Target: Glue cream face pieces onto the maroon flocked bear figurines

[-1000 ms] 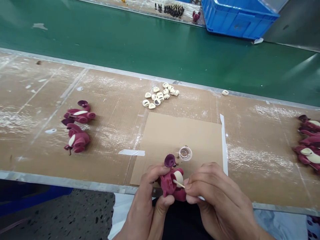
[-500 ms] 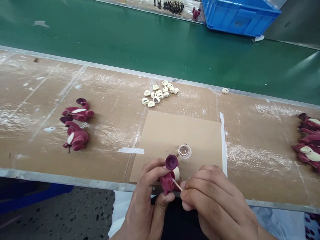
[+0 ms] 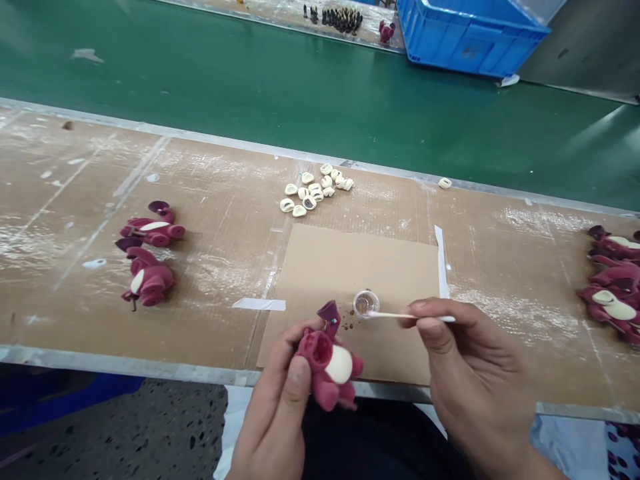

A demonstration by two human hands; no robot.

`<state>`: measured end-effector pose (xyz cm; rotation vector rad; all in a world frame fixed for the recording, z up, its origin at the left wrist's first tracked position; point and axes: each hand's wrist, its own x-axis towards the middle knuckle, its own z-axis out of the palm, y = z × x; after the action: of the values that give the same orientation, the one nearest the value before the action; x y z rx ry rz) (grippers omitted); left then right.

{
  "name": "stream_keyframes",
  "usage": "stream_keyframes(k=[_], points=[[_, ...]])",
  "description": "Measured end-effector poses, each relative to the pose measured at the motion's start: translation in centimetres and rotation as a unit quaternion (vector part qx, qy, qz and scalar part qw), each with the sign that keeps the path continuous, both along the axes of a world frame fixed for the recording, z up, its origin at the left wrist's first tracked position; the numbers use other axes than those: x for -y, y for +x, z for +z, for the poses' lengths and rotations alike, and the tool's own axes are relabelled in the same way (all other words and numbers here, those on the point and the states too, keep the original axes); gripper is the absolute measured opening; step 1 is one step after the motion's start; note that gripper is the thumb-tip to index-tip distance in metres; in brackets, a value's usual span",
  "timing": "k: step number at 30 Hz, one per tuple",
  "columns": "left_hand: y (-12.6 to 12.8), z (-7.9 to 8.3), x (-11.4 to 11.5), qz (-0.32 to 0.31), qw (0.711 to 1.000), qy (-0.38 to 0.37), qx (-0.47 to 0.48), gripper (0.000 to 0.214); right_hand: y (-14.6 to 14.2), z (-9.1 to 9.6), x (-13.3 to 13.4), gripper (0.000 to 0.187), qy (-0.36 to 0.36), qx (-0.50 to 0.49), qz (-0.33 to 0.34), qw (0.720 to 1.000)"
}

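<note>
My left hand (image 3: 283, 393) is closed around a maroon toy figure (image 3: 327, 390) with a cream belly, an open hollow in its head and a dark purple cup-shaped piece raised at the top. My right hand (image 3: 475, 373) pinches a cotton swab (image 3: 395, 315) held level, one tip at the rim of a small clear cup (image 3: 367, 303). Whether that tip dips inside is hard to tell. The cup stands on a plain cardboard sheet (image 3: 350, 260), with brown drops beside it.
Cream-coloured small parts (image 3: 310, 192) lie beyond the sheet. Maroon figures (image 3: 153, 277) rest at the left, and more maroon figures (image 3: 613, 300) at the right edge. A blue crate (image 3: 475, 40) stands across the green surface (image 3: 225, 87). White tape (image 3: 260, 304) marks the sheet's left edge.
My right hand has drawn the swab out of the figure and moved it up to the cup. My left hand has turned the figure so that its belly faces up.
</note>
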<state>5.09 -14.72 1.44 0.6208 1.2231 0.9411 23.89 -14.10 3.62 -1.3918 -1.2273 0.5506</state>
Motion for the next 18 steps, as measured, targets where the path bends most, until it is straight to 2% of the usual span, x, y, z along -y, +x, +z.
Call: stream_keyframes(k=[1,3,5,8,11,15,18], points=[[0.1,0.4,-0.2,0.027,0.995,-0.08,0.062,0.036,0.6,-0.3,-0.2,0.015,0.004,0.024,0.006,1.0],[0.1,0.8,-0.7,0.034,0.962,-0.197,0.184,0.033,1.7,-1.1,-0.6,0.015,0.011,0.103,0.041,0.994],[0.0,0.7,-1.0,0.006,0.93,-0.253,0.265,0.029,2.5,-1.9,-1.1,0.013,0.007,0.182,0.078,0.98],[0.0,-0.1,-1.0,-0.053,0.9,-0.291,0.32,0.031,2.8,-3.1,-1.7,0.012,-0.001,0.219,0.097,0.971],[0.4,-0.8,-1.0,-0.082,0.888,-0.309,0.33,0.034,2.6,-3.8,-1.9,0.013,-0.011,0.208,0.104,0.972],[1.4,-1.3,-1.5,-0.105,0.881,-0.312,0.339,0.044,2.4,-4.0,-1.9,0.012,-0.031,0.192,0.107,0.975],[2.0,-1.3,-2.1,-0.092,0.874,-0.332,0.344,0.043,2.4,-3.9,-1.9,0.011,-0.04,0.175,0.108,0.978]])
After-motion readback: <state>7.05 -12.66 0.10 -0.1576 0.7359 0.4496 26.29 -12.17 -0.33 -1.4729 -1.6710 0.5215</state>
